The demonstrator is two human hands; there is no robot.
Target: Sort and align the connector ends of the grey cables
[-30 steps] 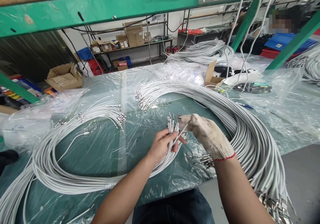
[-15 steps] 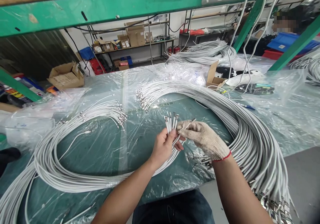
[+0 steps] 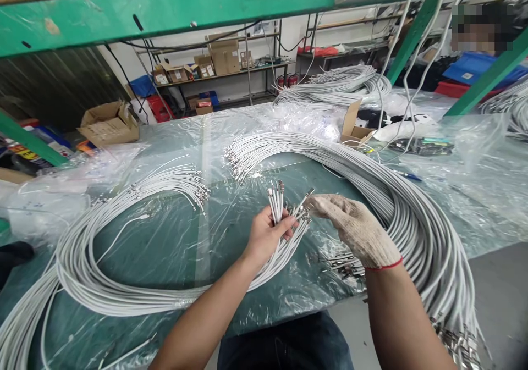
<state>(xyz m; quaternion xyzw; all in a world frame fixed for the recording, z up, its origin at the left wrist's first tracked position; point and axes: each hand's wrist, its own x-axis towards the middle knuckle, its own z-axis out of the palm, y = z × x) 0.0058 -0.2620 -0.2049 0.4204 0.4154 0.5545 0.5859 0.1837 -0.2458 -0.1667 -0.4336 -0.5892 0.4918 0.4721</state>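
My bare left hand (image 3: 268, 235) is closed round a bundle of thin white cables (image 3: 284, 249) with metal terminals. Several cable ends (image 3: 275, 197) stand up above its thumb, and others fan out to the right. My right hand (image 3: 355, 230) wears a knitted glove with a red cuff edge. Its fingers are bent and pressed together beside the fanned terminals (image 3: 307, 199); the blurred fingertips hide what is between them, if anything. The bundle curves left into a big cable loop (image 3: 124, 303) on the table.
A thick cable bundle (image 3: 396, 194) arcs along the right, its terminals hanging past the table edge. More metal ends (image 3: 346, 263) lie below my right hand. Plastic sheeting covers the green table (image 3: 165, 249). A green beam (image 3: 185, 21) crosses above; a person sits at far right.
My right hand has moved right, away from my left thumb, and the single cable end between them has swung left. My left hand has shifted slightly left, still round the bundle.
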